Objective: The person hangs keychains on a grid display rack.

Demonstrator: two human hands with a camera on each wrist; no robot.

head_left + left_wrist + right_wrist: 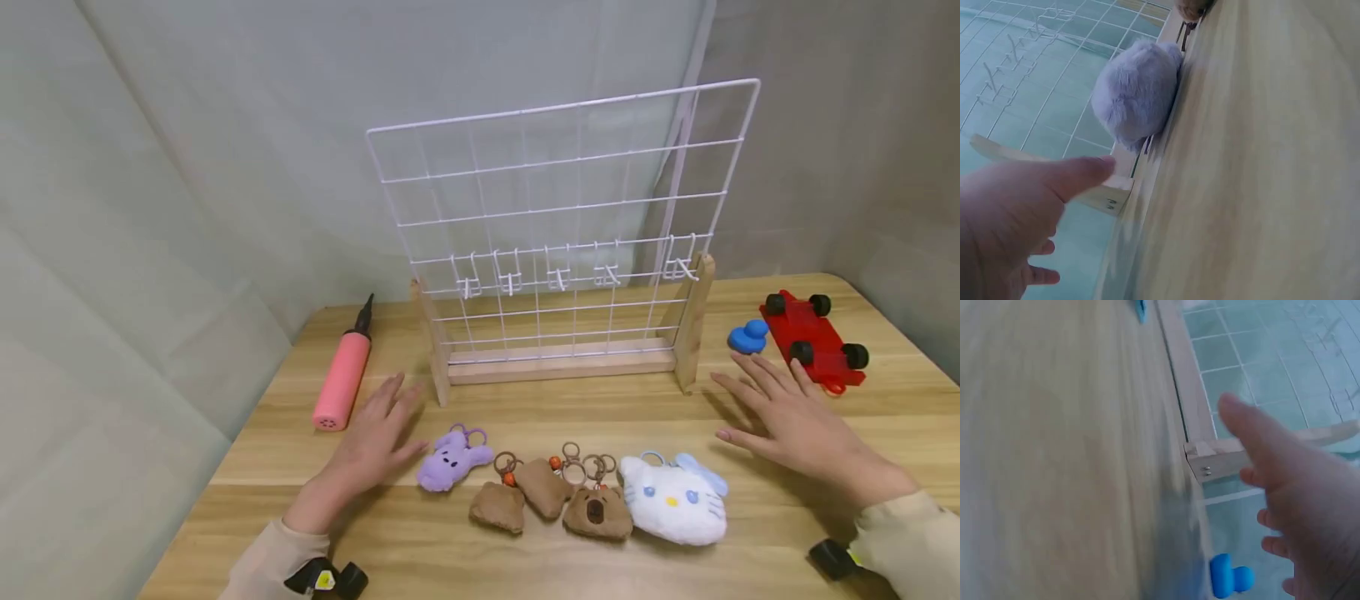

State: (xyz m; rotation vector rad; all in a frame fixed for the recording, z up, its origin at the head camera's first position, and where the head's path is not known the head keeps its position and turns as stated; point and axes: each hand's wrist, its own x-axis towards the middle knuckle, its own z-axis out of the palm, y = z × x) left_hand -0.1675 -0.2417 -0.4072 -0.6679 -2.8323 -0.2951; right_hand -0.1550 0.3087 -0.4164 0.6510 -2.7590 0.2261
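Left hand [375, 440], right hand [798, 421]: fingers extended, thumbs wide; 5 plush keychains [543, 487] between.

Purple plush [447, 463], brown plushes [545, 487], white plush [669, 510], pink pump [342, 381]

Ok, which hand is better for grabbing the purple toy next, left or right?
Probably the left hand: it's empty and close beside the purple toy. The right hand is empty too, but much farther away, over past the white plush.
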